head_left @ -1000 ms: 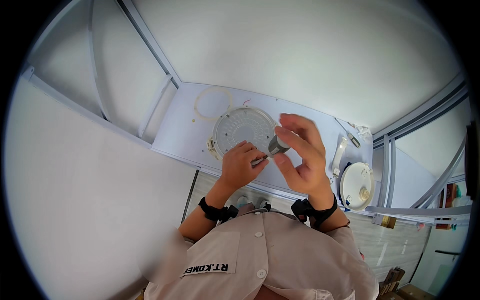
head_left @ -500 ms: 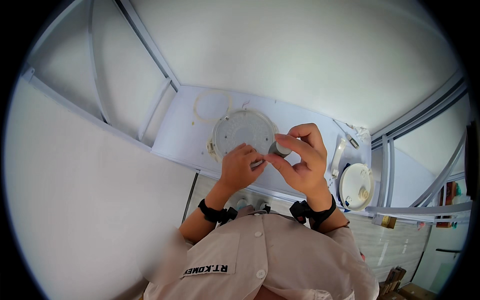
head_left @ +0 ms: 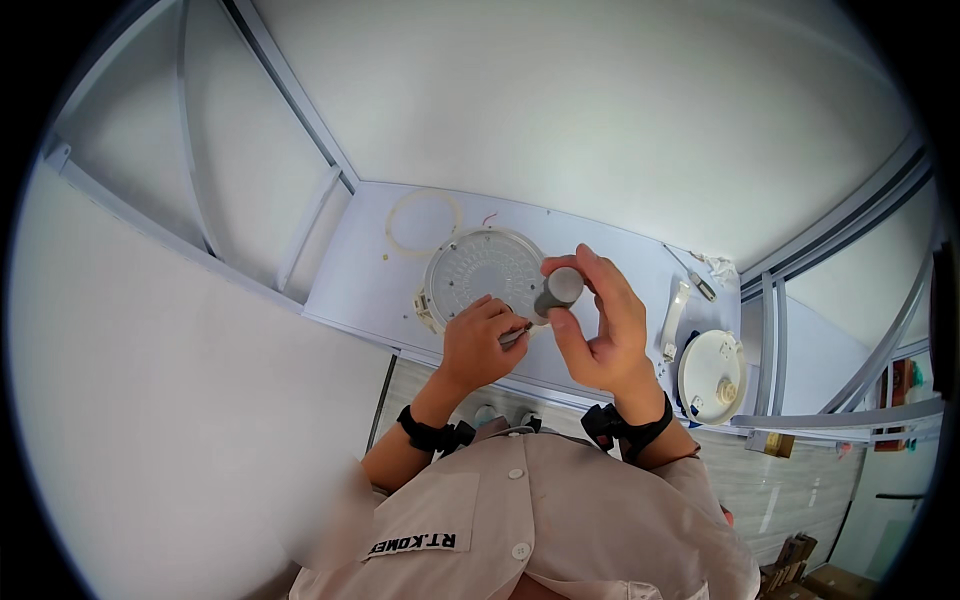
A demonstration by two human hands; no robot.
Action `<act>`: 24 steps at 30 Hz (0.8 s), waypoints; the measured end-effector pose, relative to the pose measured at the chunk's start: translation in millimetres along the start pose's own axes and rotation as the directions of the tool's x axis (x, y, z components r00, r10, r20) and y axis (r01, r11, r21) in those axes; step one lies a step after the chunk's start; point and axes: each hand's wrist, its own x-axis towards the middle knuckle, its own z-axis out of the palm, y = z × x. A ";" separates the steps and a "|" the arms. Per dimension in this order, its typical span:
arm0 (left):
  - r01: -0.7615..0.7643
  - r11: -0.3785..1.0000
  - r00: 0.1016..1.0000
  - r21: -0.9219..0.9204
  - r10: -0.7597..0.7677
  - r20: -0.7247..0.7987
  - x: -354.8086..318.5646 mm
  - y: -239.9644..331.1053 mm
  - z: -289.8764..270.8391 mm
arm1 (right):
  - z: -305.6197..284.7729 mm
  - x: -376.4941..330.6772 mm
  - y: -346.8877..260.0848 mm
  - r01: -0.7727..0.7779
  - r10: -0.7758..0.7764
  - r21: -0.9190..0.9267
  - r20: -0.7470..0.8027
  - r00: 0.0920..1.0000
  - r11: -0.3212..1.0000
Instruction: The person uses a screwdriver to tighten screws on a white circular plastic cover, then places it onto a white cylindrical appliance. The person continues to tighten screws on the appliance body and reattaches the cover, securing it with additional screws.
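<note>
A round, flat light housing (head_left: 482, 268) with a pale rim and a grey face marked with rings of small dots lies on the white table. My left hand (head_left: 480, 343) rests at its near right edge, fingers curled together around a small grey piece that is mostly hidden. Just right of it, my right hand (head_left: 608, 335) grips a grey cylindrical tool (head_left: 559, 287) between thumb and fingers. The tool's pale round end faces up, and it looks like a screwdriver handle. Its lower end points toward my left fingertips, where the contact is hard to make out.
Behind the housing lie a thin cream ring (head_left: 389, 222) and a short red wire (head_left: 489, 218). To the right are a white curved strip (head_left: 672, 322), a round white cover (head_left: 707, 362), a screwdriver (head_left: 703, 288) and crumpled white material (head_left: 719, 267). Metal frame bars (head_left: 769, 340) border the table.
My right hand has tilted the grey cylinder so its round end shows more fully, and its fingers have straightened a little. My left hand stays near the same spot, with the grey piece showing more.
</note>
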 end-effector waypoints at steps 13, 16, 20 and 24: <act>0.046 0.999 0.998 0.015 -0.046 0.043 2.3 5.5 -3.7 | 0.1 2.7 -2.8 -0.080 0.081 0.052 -0.018 0.997 0.995; 0.037 0.999 0.999 0.032 -0.038 0.030 0.6 3.9 -4.8 | -9.8 11.0 -7.7 0.042 -0.025 -0.137 0.121 0.992 0.990; 0.035 0.999 0.999 0.024 -0.036 0.033 0.6 3.7 -4.1 | -8.0 3.7 -7.1 0.007 0.016 -0.225 0.101 0.995 0.974; 0.030 1.000 0.999 0.002 -0.030 0.019 0.9 2.6 -1.5 | 5.9 0.4 -7.1 -0.109 0.110 0.030 -0.044 0.993 0.994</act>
